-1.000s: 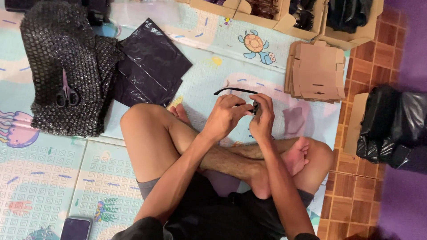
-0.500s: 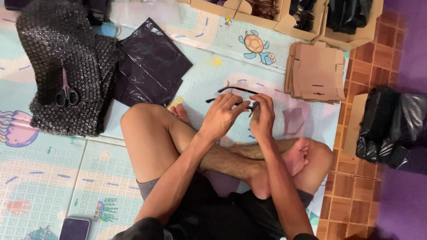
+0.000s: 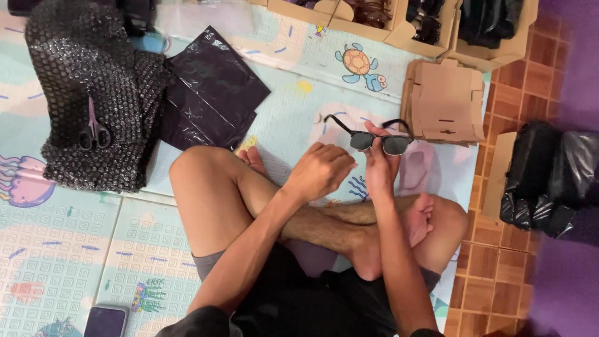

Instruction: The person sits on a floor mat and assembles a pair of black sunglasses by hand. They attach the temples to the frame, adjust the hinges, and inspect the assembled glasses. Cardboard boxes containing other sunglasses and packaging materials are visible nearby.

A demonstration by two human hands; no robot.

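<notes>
Sunglasses (image 3: 377,141) up at centre frame, pinched in the right hand (image 3: 382,163) with temples spread; left hand (image 3: 319,171) loosely curled beside, gripping nothing. Best to grip the frame, keep fingers off lenses, probably.

Scissors (image 3: 94,132) on black bubble wrap (image 3: 93,93), flat cardboard boxes (image 3: 444,103), phone (image 3: 106,321)

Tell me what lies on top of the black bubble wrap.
A pair of scissors with dark handles lies on the black bubble wrap. Whatever sits beneath the wrap is covered.
</notes>
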